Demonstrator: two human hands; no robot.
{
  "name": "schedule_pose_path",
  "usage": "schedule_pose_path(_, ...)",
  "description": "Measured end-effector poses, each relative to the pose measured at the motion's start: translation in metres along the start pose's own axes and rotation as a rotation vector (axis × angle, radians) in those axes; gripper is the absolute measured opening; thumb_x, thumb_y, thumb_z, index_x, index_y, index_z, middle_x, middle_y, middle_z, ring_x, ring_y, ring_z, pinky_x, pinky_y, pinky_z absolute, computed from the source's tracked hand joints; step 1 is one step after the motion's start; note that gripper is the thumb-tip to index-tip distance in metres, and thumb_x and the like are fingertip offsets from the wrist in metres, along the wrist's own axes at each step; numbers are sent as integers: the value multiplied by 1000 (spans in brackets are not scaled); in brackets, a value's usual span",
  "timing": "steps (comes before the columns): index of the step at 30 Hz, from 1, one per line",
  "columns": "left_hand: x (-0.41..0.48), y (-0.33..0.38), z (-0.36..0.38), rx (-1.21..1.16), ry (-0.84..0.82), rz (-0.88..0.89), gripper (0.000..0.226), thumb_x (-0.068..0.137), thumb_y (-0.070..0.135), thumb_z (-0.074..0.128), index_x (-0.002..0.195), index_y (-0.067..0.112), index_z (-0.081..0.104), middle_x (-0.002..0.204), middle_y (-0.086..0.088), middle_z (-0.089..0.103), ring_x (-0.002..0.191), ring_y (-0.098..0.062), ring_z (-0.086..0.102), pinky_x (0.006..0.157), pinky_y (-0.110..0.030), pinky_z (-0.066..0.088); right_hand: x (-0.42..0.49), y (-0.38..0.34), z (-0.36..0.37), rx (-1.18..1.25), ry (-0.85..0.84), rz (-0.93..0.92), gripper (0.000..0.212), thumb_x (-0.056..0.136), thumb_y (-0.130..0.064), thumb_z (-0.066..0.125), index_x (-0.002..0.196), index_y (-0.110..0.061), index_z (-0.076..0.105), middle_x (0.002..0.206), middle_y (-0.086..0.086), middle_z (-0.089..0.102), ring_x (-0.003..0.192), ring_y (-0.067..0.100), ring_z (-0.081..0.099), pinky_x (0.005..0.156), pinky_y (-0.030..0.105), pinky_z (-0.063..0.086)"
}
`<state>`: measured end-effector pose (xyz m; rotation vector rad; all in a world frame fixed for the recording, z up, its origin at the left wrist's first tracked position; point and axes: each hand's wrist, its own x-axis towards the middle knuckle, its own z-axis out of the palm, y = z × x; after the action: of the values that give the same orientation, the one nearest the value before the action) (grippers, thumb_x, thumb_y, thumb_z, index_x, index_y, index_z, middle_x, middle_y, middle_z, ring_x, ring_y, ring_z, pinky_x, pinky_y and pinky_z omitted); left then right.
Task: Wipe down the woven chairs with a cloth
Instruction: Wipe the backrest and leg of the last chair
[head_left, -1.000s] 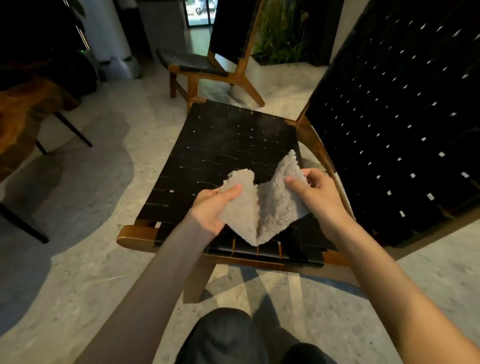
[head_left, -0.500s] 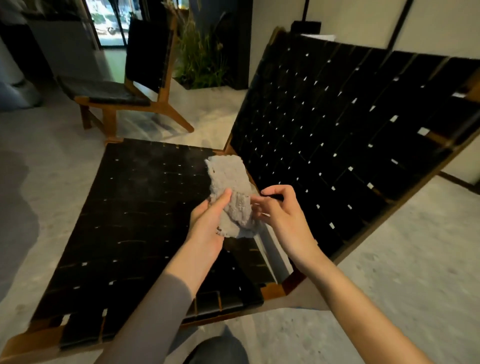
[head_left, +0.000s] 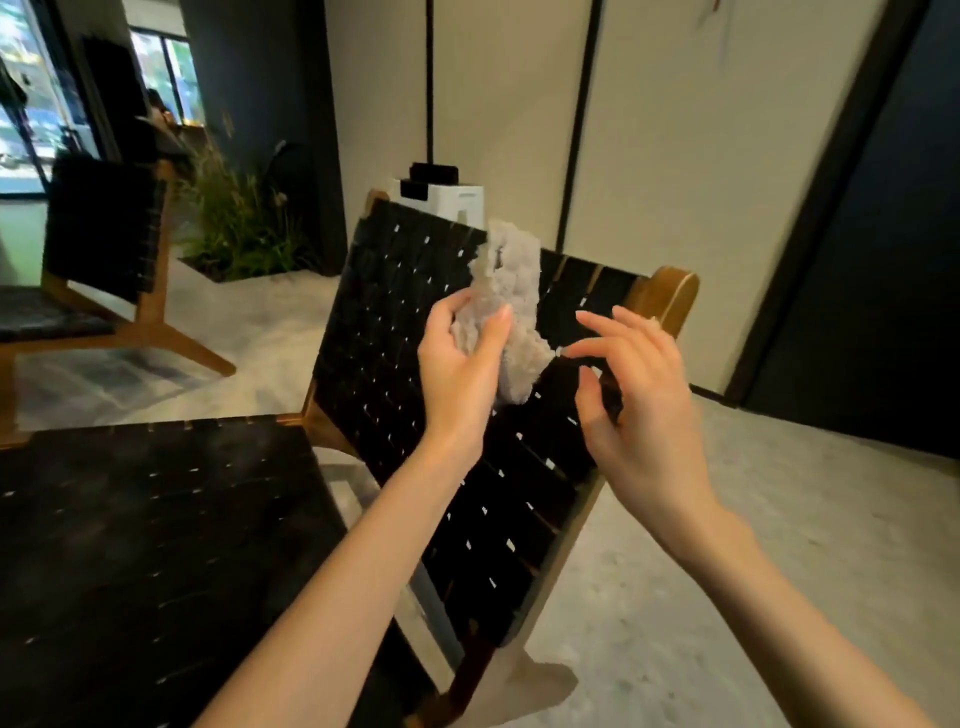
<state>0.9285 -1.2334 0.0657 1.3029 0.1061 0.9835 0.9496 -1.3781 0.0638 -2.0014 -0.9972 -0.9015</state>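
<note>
A black woven chair fills the view: its seat (head_left: 145, 545) lies at the lower left and its backrest (head_left: 410, 332), framed in wood, slopes up at the centre. My left hand (head_left: 462, 364) grips a crumpled grey cloth (head_left: 514, 301) and holds it up in front of the backrest's upper part. My right hand (head_left: 634, 384) hovers just right of the cloth with fingers spread and relaxed, holding nothing; a fingertip comes close to the cloth's edge.
A second woven chair (head_left: 98, 249) stands at the far left on the pale stone floor (head_left: 779, 571). A green plant (head_left: 244, 223) grows behind it. A white box (head_left: 452, 200) sits behind the backrest against the beige wall panels. A dark door is at right.
My view has lifted from the seat to the backrest. Both hands rose with the cloth. My right hand let go of the cloth, which now stays bunched in my left hand only.
</note>
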Motion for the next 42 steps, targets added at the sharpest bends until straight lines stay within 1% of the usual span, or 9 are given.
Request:
schedule_pose_path(3,12,0,48,166,-151,171,20,88,22,64,106,28,55,104,14,60,93,10,58,74,-8,46,17,26,-10,-155,151,57,31,88,-4,56,118,-9,58,146,8,41,142,26,24,119,40,14)
schedule_pose_path(7,18,-22,80,454,-242,231,33,94,30,53,125,19,47,126,2,47,120,-9,38,93,-21,33,32,44,3,188,140,327,51,101,-18,40,149,-16,22,159,3,13,145,11,10,111,8,7)
schedule_pose_path(10,18,-31,76,473,-261,295,30,96,29,50,123,18,47,104,32,38,117,-9,27,95,-30,30,33,48,24,444,165,402,53,105,-25,29,152,-24,6,156,-5,17,138,-5,21,102,1,21)
schedule_pose_path(17,-8,-63,37,458,-338,202,36,95,31,49,127,41,35,108,18,34,100,13,36,80,-2,36,32,53,50,489,335,384,50,105,-29,25,152,-28,7,130,-41,15,111,-38,20,85,-10,22)
schedule_pose_path(21,-47,-96,-6,460,-356,88,28,95,25,51,112,45,43,117,-1,40,104,-8,52,93,-32,50,31,52,51,491,353,382,51,104,-29,25,152,-27,6,127,-41,14,109,-40,19,85,-11,21)
schedule_pose_path(23,-62,-103,-22,525,-359,43,35,96,26,50,105,57,37,113,10,34,104,0,46,94,-25,47,32,50,51,485,375,387,51,104,-29,25,152,-26,8,128,-38,16,107,-40,19,84,-11,21)
schedule_pose_path(29,-23,-65,31,455,-263,18,37,97,30,47,132,30,35,108,5,27,99,-3,44,67,0,40,31,52,55,502,423,368,49,105,-24,26,151,-22,13,127,-39,19,107,-38,25,82,-9,25)
schedule_pose_path(34,35,-31,81,503,-267,356,44,98,26,44,139,22,31,139,1,36,119,-18,31,92,-30,33,33,59,57,509,420,368,48,104,-28,25,150,-30,14,133,-40,18,118,-33,20,91,-6,23)
schedule_pose_path(42,22,-71,51,503,-242,396,50,91,44,41,136,22,40,106,62,10,121,-16,34,95,-32,34,32,61,62,505,452,359,46,103,-31,25,148,-36,14,134,-42,19,121,-27,25,94,-3,26)
